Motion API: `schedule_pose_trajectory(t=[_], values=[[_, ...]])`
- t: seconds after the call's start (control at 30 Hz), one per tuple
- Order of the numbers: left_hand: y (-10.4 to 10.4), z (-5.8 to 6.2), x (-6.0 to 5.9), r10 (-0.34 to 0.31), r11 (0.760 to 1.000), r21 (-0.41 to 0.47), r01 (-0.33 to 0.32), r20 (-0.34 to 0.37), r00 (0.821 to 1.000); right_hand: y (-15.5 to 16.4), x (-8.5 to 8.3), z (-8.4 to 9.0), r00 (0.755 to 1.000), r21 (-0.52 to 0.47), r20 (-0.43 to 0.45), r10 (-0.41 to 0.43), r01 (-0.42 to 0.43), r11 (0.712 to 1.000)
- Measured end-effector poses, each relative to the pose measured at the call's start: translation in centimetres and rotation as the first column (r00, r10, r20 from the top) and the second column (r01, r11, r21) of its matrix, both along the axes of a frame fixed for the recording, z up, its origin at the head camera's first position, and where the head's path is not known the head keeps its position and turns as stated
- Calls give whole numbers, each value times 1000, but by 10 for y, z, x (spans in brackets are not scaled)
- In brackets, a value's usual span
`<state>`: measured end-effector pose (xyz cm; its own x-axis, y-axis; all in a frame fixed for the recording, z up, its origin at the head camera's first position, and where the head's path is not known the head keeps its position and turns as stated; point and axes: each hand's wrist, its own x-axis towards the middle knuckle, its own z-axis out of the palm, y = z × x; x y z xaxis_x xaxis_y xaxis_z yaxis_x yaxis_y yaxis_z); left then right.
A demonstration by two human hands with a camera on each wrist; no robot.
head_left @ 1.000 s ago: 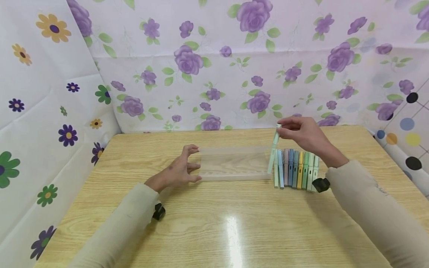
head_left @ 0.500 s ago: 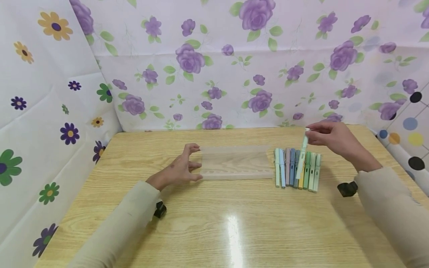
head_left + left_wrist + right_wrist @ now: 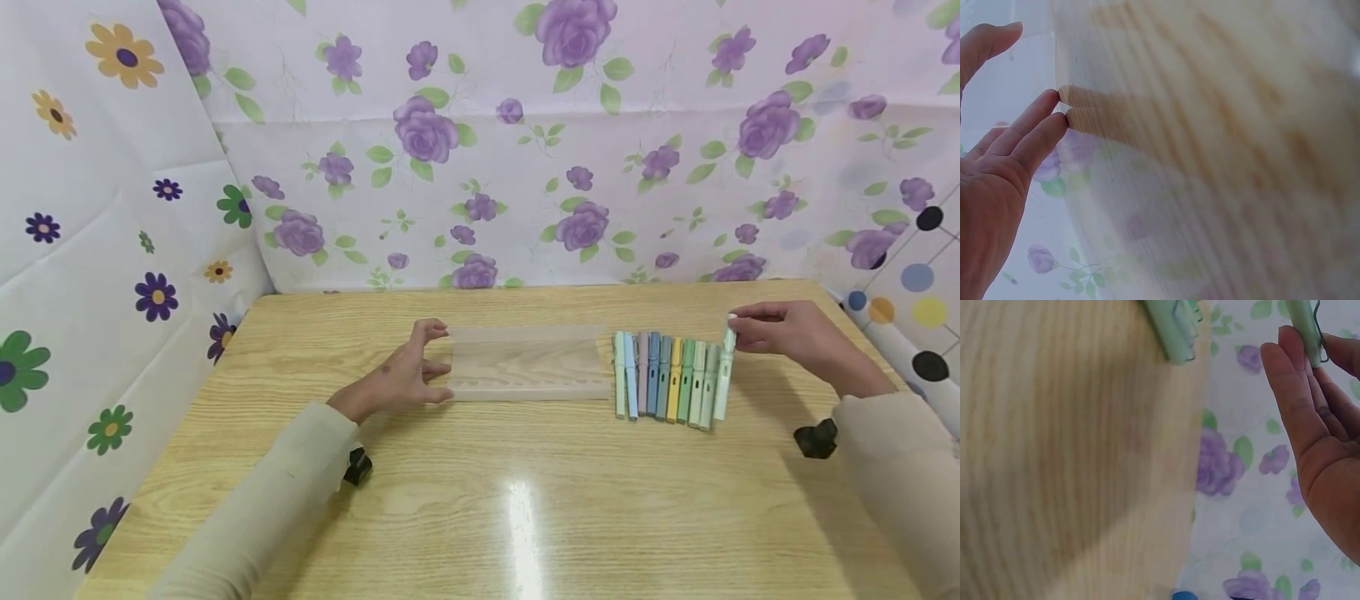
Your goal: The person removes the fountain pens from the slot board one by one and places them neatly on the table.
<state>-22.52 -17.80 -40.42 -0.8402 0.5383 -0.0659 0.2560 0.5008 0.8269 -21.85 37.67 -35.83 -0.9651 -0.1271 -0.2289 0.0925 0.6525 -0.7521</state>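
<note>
The right hand [image 3: 787, 333] has travelled rightward since a second ago: then it held the pale green pen [image 3: 724, 375] upright at the near right corner of the clear tray [image 3: 525, 365], half a second ago it carried the pen above the middle of the pen row [image 3: 663, 377], and now it has brought it down at the row's right end. The fingers pinch the pen's far tip; the pen slants toward the person, just beside the outermost pen of the row, its lower end at or near the desk [image 3: 525, 500]. In the right wrist view the pinched pen [image 3: 1305, 328] sits between fingertips and thumb, with other green pens [image 3: 1175, 328] close by on the wood.

The left hand [image 3: 405, 375] has not moved over the three frames. It rests at the tray's left short end, fingers spread and straight, tips touching the tray wall; the left wrist view shows two fingertips [image 3: 1054, 109] pressed against the translucent plastic.

The tray lies flat on the desk, long side across, between the two hands. Nothing shows inside it; the wood grain reads through its floor. The pens lie side by side just right of the tray, in mint, blue, mauve, yellow and green shades, pointing away from the person.

Both forearms in beige sleeves reach in from the near edge, each with a black wrist device.
</note>
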Motion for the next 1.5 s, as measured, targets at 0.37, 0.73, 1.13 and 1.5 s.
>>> schedule_pose_trajectory(t=[0.37, 0.73, 1.13, 1.5], values=[[2, 2, 1, -7, 1000, 24, 7, 8, 1000, 12, -1, -20, 998, -58, 56, -1, 5, 998], [0, 0, 0, -21, 999, 40, 21, 19, 1000, 14, -6, -39, 990, -64, 141, 3, 6, 998], [0, 1, 0, -11, 1000, 19, 10, 19, 1000, 6, -10, -44, 983, -51, 184, -6, 15, 999], [-1, -1, 3, -32, 999, 29, 31, 16, 999, 7, -8, -35, 982, 38, 187, 10, -17, 999]])
